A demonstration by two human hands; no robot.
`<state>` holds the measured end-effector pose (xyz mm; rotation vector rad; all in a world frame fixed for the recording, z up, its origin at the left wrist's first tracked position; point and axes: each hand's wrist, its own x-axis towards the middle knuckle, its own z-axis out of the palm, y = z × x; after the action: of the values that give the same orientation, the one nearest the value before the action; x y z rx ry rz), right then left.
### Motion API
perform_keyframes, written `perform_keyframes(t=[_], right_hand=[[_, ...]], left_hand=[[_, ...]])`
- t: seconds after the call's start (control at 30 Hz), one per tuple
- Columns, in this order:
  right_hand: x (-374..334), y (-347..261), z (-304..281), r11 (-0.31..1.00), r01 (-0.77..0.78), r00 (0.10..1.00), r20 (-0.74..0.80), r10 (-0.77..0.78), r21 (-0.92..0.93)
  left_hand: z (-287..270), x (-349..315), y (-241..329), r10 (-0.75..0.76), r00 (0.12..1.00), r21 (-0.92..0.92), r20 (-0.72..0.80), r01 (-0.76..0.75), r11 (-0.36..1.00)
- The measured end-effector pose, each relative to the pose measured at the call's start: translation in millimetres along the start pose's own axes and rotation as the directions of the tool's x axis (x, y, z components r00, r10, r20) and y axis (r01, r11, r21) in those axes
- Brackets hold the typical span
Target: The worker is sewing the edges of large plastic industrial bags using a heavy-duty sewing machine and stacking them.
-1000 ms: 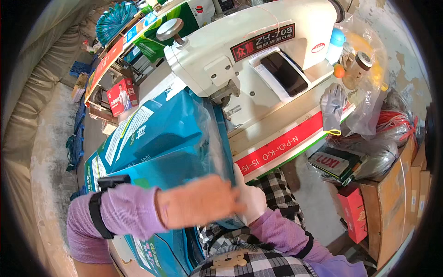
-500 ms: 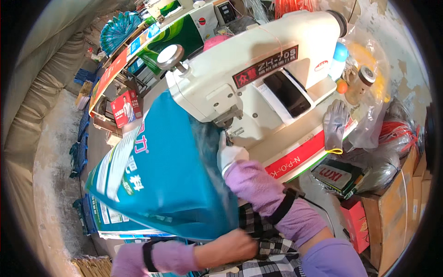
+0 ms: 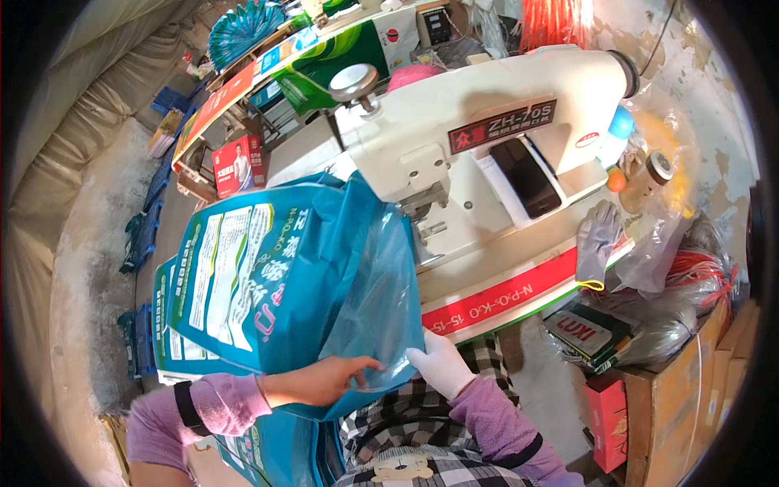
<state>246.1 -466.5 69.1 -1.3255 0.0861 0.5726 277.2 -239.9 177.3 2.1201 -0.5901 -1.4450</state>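
Now the gloved right hand (image 3: 442, 367) has come away from the sewing head (image 3: 426, 203) to pinch the clear liner (image 3: 375, 296) of the teal bag (image 3: 329, 231), left of that head, while the bare left hand (image 3: 320, 381) lies nearby, fingers parted, putting both hands at the near edge.

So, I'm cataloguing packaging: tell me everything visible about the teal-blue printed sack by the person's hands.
The teal-blue sack looks like smooth plastic, printed with white text panels and pink characters. A crumpled clear film liner shows along its right side. It lies creased beside the cream sewing machine, its far end near the stitching head. The bare left hand's fingers touch the film; the white-gloved right hand is at the near right corner, grip unclear. Contents are hidden.
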Motion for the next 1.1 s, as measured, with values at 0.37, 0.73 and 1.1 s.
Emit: perform_keyframes(t=[0.37,0.73,1.1], right_hand=[[-65,12,13,0.961,0.081,0.991,-0.082,-0.106,-0.265],[64,-54,-5,0.57,-0.124,0.942,-0.278,-0.191,-0.812],[40,-28,-11,0.232,-0.186,0.961,-0.226,-0.161,-0.955]], left_hand=[[15,41,16,0.074,0.996,0.412,0.045,-0.086,0.907],[37,41,91,0.397,0.874,0.524,0.28,-0.485,0.7],[-137,-32,125,0.342,0.934,0.877,0.106,-0.25,0.41]])
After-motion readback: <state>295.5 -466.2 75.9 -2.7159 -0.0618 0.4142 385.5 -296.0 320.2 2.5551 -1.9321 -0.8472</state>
